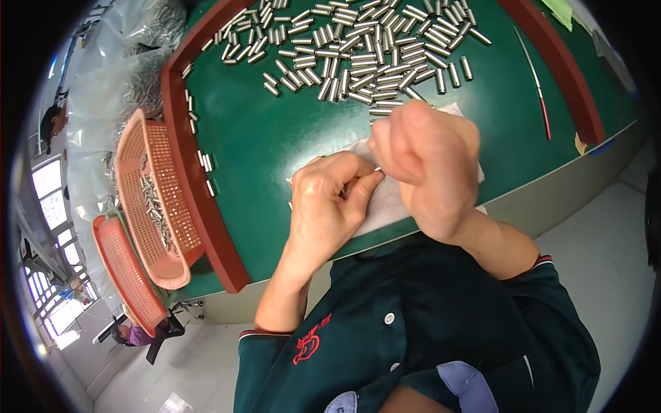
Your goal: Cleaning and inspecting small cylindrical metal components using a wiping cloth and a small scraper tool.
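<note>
Low over a white cloth (385, 213), my left hand (323, 196) is closed in a pinch between thumb and forefinger. A bright sliver of a small metal cylinder (377, 168) shows at its fingertips; the rest is hidden by the fingers. Just right of it and higher, my right hand (434, 162) is curled into a fist, slightly blurred; whatever it holds is hidden. Beyond both hands, many shiny metal cylinders (372, 62) lie loosely heaped on the green tabletop (255, 138).
Red-brown rails (200, 186) border the table at left and right. Several cylinders line the left rail. Outside it stand a pink basket (175, 199) with metal pieces, a red basket (127, 268) and clear bags (103, 89). A thin red-handled tool (544, 113) lies at right.
</note>
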Demonstrator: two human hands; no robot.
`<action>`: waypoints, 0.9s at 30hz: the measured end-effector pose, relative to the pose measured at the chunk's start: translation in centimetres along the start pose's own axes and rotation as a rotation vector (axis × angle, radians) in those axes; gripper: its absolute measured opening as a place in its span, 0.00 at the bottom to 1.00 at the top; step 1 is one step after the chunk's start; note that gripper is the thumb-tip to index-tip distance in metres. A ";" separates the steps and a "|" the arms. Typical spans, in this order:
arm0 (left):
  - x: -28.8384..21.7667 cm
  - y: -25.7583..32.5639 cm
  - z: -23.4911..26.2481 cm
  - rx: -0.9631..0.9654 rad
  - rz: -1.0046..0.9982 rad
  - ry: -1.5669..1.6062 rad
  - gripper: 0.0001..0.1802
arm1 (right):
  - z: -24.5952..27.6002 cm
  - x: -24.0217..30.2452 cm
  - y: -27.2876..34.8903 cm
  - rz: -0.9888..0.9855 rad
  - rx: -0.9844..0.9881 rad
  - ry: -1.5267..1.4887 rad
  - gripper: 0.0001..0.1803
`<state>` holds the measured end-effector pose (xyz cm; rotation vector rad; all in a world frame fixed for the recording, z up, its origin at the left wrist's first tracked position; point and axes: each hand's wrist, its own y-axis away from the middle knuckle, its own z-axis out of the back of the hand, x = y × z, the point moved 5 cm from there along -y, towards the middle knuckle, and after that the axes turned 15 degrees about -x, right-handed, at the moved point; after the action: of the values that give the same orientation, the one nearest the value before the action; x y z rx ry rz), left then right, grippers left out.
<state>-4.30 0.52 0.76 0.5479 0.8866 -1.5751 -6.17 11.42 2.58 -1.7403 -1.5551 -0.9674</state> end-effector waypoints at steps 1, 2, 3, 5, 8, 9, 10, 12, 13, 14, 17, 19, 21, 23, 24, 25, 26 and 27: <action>-0.4 0.1 0.0 -0.012 0.033 0.004 0.05 | 0.2 0.0 0.0 0.087 0.048 0.028 0.19; -0.5 0.1 0.0 -0.021 0.031 0.013 0.05 | 0.5 -0.2 -0.1 0.176 0.095 0.056 0.17; -0.5 0.0 -0.5 -0.025 0.025 0.028 0.05 | 0.7 -0.5 -0.2 0.139 0.071 0.030 0.17; -0.3 0.3 -0.6 -0.045 0.029 0.017 0.04 | 0.4 -0.5 -0.2 0.090 0.018 0.028 0.21; -0.3 0.9 -0.6 -0.079 0.016 -0.018 0.04 | 1.3 -0.9 -2.0 -0.130 -0.088 -0.132 0.21; -0.3 0.9 -0.6 -0.088 0.022 -0.025 0.05 | 1.6 -0.7 -2.1 -0.172 -0.070 -0.163 0.21; -0.2 0.9 -0.5 -0.095 0.030 -0.031 0.05 | 2.0 0.2 -1.8 -0.098 -0.065 -0.204 0.21; -0.3 1.1 -0.2 -0.123 0.027 -0.020 0.06 | 3.0 1.8 -1.4 0.002 -0.055 -0.279 0.21; -0.5 1.2 -0.1 -0.131 0.033 -0.028 0.05 | 3.5 2.4 -1.2 -0.002 -0.087 -0.318 0.21; -0.4 1.3 -0.2 -0.144 0.022 -0.006 0.05 | 3.9 2.6 -1.0 0.001 -0.092 -0.320 0.22; -0.8 1.4 0.6 -0.203 0.023 0.066 0.04 | 4.8 2.3 -0.7 0.009 -0.105 -0.341 0.22; 0.9 1.9 1.0 -0.200 0.395 0.606 0.03 | 5.7 1.8 -0.6 0.004 -0.123 -0.348 0.22; 0.9 1.5 1.1 -0.029 0.577 1.228 0.07 | 6.1 1.7 -0.6 -0.006 -0.150 -0.399 0.22; 1.1 1.0 1.3 -0.018 0.621 1.306 0.09 | 6.1 1.9 -0.6 -0.004 -0.163 -0.396 0.22; 0.7 0.6 1.3 -0.062 0.636 1.257 0.10 | 6.0 2.0 -0.7 0.003 -0.165 -0.420 0.22; 0.5 0.3 1.2 -0.093 0.652 1.227 0.10 | 6.0 2.1 -0.8 0.010 -0.168 -0.443 0.22; 1.2 0.0 1.1 -0.078 0.622 1.157 0.10 | 6.0 2.2 -0.8 0.005 -0.173 -0.443 0.22; 1.3 -0.6 1.0 -0.064 0.591 1.086 0.09 | 5.9 2.4 -1.0 -0.001 -0.170 -0.451 0.22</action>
<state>-5.03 -1.03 0.45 1.5215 1.3755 -0.6274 -6.28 17.67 1.29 -2.1906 -1.7861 -0.7579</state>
